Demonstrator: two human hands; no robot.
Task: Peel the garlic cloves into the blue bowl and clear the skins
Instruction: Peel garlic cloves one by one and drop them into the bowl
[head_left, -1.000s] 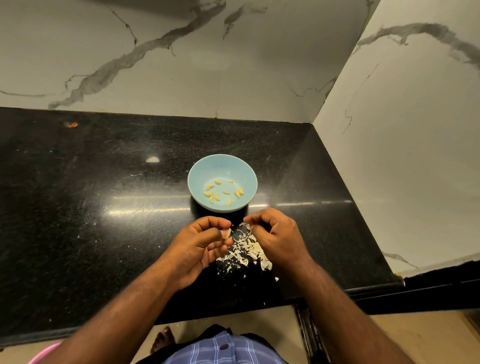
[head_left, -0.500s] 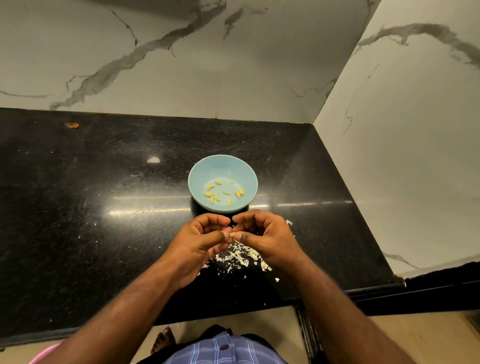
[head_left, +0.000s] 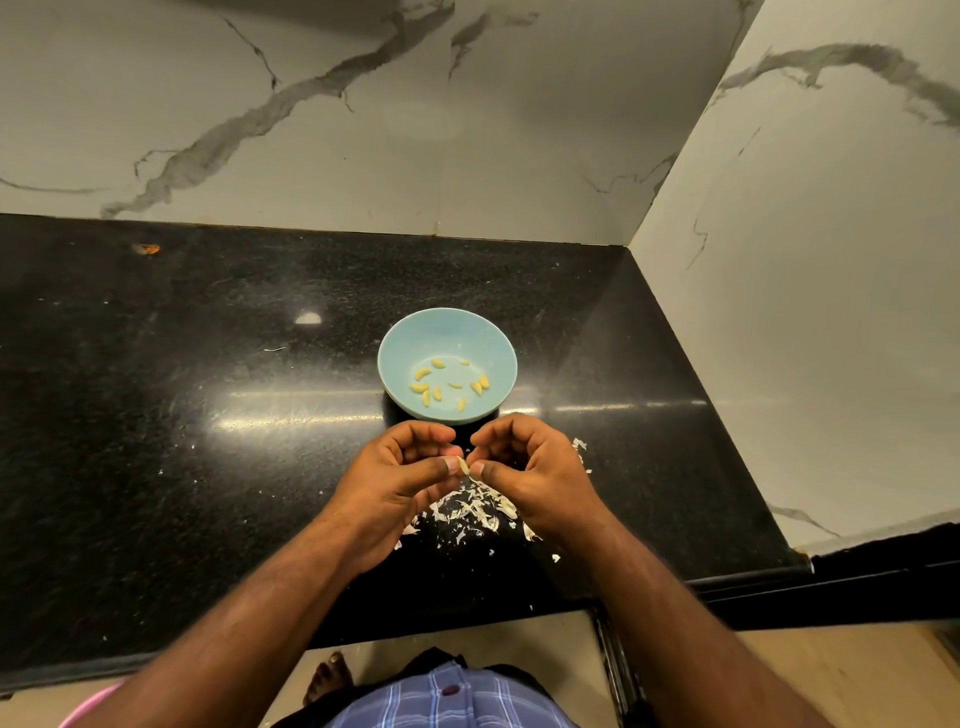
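A pale marble wall (head_left: 363, 130) rises well beyond the hands and turns a corner, so a second marble face (head_left: 805, 312) runs along past the right hand's side. Under both hands stretches a black speckled countertop (head_left: 182, 441), glossy, with a streak of light across it at about the level of the bowl. The counter's front edge runs below the forearms, and below that shows a checked blue garment (head_left: 447, 701) and a bare foot (head_left: 327, 680) on the pale floor.

Just beyond the fingertips, almost touching them, sits the blue bowl (head_left: 410, 338). Roughly ten peeled cloves (head_left: 435, 392), yellowish, lie scattered across its bottom, none stacked.

The left hand (head_left: 400, 478) and the right hand (head_left: 530, 478) meet in front of the bowl, fingers curled, thumbs pointing at each other. Between the two thumb tips is a single garlic clove (head_left: 464, 466), small and pale, pinched from both sides; the left hand's thumb and fingers close on it from one side and the right hand's thumb presses its other end. How much skin it carries is too small to tell.

Directly beneath and just behind the hands, towards the person, lies a heap of papery skins (head_left: 472, 512), white flakes piled loosely on the counter. Stray flakes (head_left: 579, 446) lie beside the right hand's outer edge, and a few more specks dot the counter near the front edge.

Far off past the left hand, near the wall, is a small orange scrap (head_left: 148, 249).
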